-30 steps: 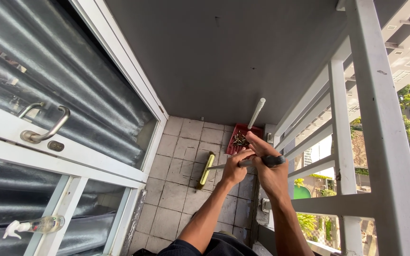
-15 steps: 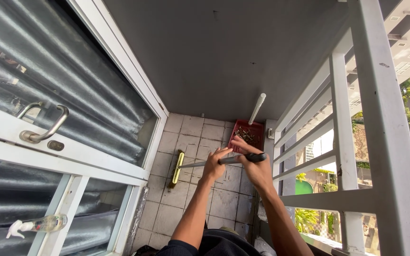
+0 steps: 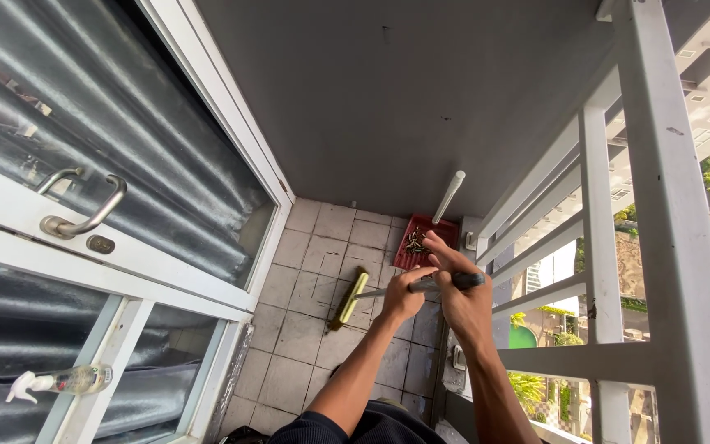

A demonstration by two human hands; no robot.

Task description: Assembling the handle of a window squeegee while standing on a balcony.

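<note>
Both hands grip the grey handle of a broom whose yellow-green head rests on the tiled balcony floor. My left hand holds the shaft lower down, my right hand wraps the black end of the handle. A red dustpan with dry leaves and bits in it lies on the tiles just beyond my hands, its long white handle leaning up against the grey wall.
A glass sliding door with a metal pull handle runs along the left. A white metal railing closes the right side. A spray bottle sits behind the glass at lower left. A grey wall ends the balcony ahead.
The broom head swept left a half second ago and has now come back right, toward the red dustpan. Both hands moved with it.
</note>
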